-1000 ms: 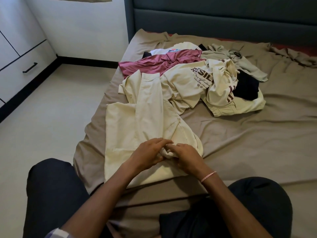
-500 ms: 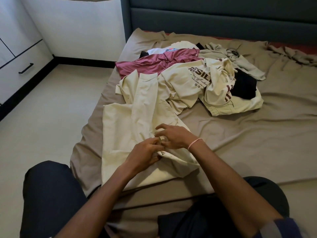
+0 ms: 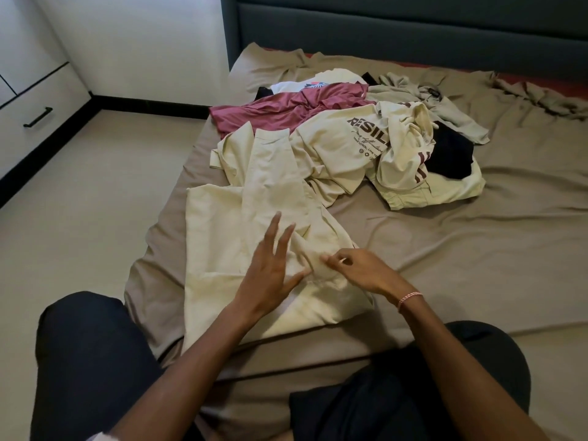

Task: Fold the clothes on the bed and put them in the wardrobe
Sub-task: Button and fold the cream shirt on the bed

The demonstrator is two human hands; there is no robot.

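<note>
A cream shirt (image 3: 222,224) lies spread at the near left corner of the bed (image 3: 477,256). My left hand (image 3: 270,268) lies flat on it with fingers straight and spread. My right hand (image 3: 359,270) pinches a fold of the same shirt near its middle, fingers curled. Behind it is a heap of clothes: a cream T-shirt (image 3: 346,144) printed with dark letters, a maroon garment (image 3: 286,111), a black piece (image 3: 451,154), a grey-green garment (image 3: 445,109) and a white one (image 3: 292,87).
A white wardrobe front with a drawer and black handle (image 3: 38,117) stands at the far left across a beige floor (image 3: 95,202). A dark padded headboard (image 3: 413,27) backs the bed. My knees in dark trousers (image 3: 95,361) frame the bed's near edge.
My left hand let go of the cloth bunch, opened and moved up flat onto the shirt. My right hand came back toward me and now pinches a fold.
</note>
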